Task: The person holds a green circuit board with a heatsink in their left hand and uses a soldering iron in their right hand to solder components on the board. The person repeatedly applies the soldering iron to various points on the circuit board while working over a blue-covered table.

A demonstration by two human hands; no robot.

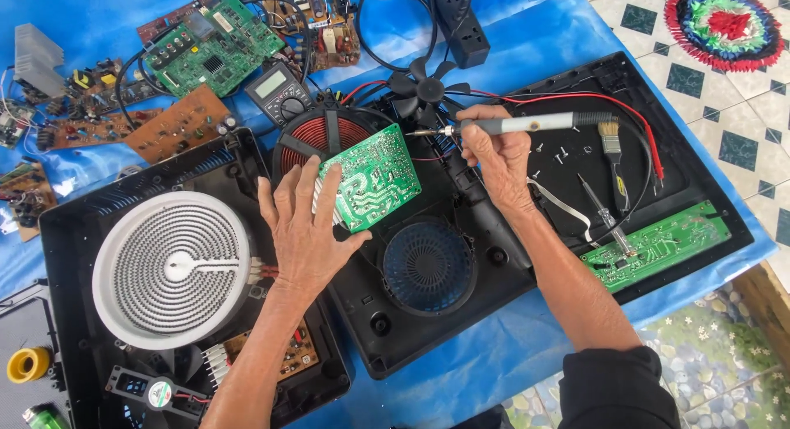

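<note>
My left hand (306,231) steadies a green circuit board (372,176), its fingers (309,186) spread apart and pressed along the board's left edge, thumb tucked under the lower corner. The board is tilted up on its side, solder face toward me: glossy green, roughly square, crossed with pale silver traces and dotted pads. It sits at the centre of the tabletop, leaning over the open black cooker housing (461,314), with the copper-red induction coil (325,137) just behind it at 11 o'clock and a round blue-grey fan grille (429,267) just below it at 5 o'clock.

My right hand (496,153) is at 3 o'clock from the board, fingers clamped together around a grey soldering iron (527,124) held nearly level; its metal tip points left, just beside the board's upper right corner. I cannot tell whether the tip touches it.

Farther right, a second long green board (658,244) lies in another black tray (699,182), with a small brush (611,138) and a screwdriver (601,203) nearby. At 9 o'clock sits a white ringed heating element (171,268). At 12 o'clock lies a multimeter (278,92) beside a black fan blade (421,88), and more loose boards (214,42) cover the blue sheet (527,42) at 10 o'clock.
</note>
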